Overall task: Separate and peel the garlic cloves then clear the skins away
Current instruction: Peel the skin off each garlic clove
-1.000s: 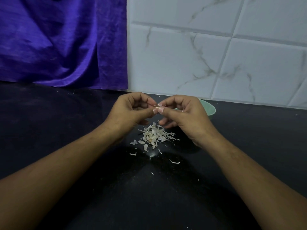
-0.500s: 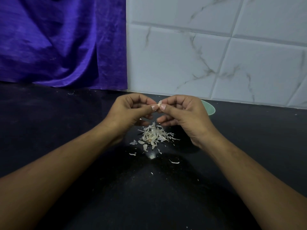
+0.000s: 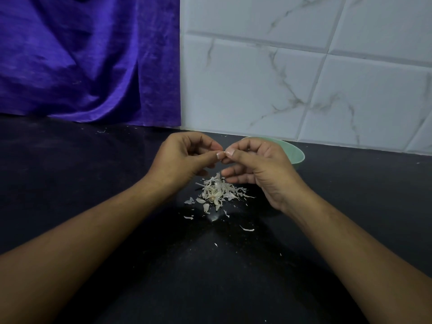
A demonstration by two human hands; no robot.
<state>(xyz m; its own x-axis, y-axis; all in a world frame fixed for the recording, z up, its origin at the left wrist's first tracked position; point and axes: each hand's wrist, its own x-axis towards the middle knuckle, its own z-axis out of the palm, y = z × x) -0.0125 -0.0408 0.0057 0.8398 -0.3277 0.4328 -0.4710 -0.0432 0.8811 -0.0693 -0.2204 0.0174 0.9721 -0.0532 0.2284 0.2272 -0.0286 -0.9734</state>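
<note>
My left hand [image 3: 184, 157] and my right hand [image 3: 259, 167] meet fingertip to fingertip above the black counter [image 3: 93, 183]. Both pinch a small garlic clove [image 3: 224, 152] between thumbs and forefingers; almost all of it is hidden by the fingers. Directly below the hands lies a pile of white garlic skins [image 3: 217, 191], with a few loose flakes scattered toward me. A pale green bowl [image 3: 295, 154] stands just behind my right hand, mostly hidden by it; its contents cannot be seen.
A purple cloth [image 3: 88, 59] hangs at the back left down to the counter. White marble-patterned tiles [image 3: 304, 78] form the back wall on the right. Tiny skin specks dot the counter near the wall.
The hands have stayed in place above the pile. The bit of pale clove that showed between the fingertips half a second ago is now nearly covered.
</note>
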